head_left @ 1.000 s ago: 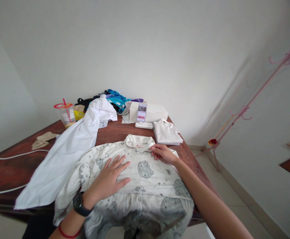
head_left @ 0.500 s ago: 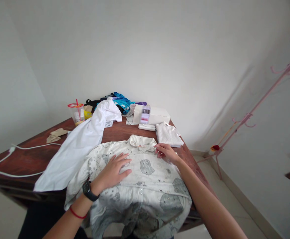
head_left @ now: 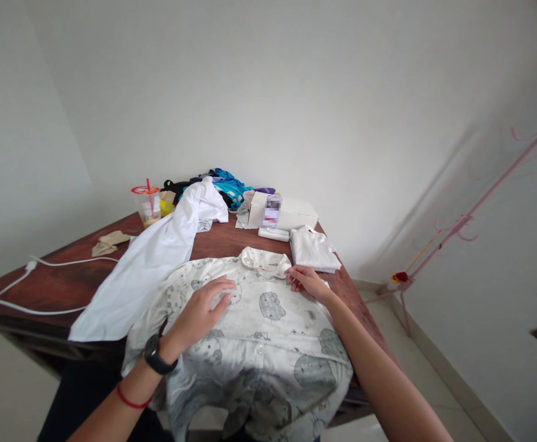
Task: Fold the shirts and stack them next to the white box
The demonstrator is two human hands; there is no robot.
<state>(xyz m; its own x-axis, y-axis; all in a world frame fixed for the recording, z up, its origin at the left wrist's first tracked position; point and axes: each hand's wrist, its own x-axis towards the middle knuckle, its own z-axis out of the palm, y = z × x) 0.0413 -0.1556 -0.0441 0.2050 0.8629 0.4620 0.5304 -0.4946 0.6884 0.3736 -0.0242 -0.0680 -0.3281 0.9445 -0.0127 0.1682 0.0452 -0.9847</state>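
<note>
A pale printed pyjama shirt (head_left: 268, 331) with grey cartoon figures lies buttoned and spread on the brown table (head_left: 56, 285), its hem hanging over the near edge. My left hand (head_left: 201, 310), with a black watch and red string at the wrist, rests flat on the shirt's chest, fingers stretched out. My right hand (head_left: 306, 281) pinches the shirt's right shoulder just beside the collar (head_left: 265, 263).
A white garment (head_left: 151, 261) sprawls left of the shirt. Behind stand a folded white cloth (head_left: 313, 248), a white box (head_left: 283, 212), a pile of blue and dark clothes (head_left: 220, 184) and a drink cup (head_left: 148, 205). A white cable (head_left: 33, 265) crosses the table's left. A pink coat stand (head_left: 474, 212) leans at right.
My left hand slid slightly left and up on the shirt's chest. My right hand stays at the shoulder by the collar. The camera shifted a little.
</note>
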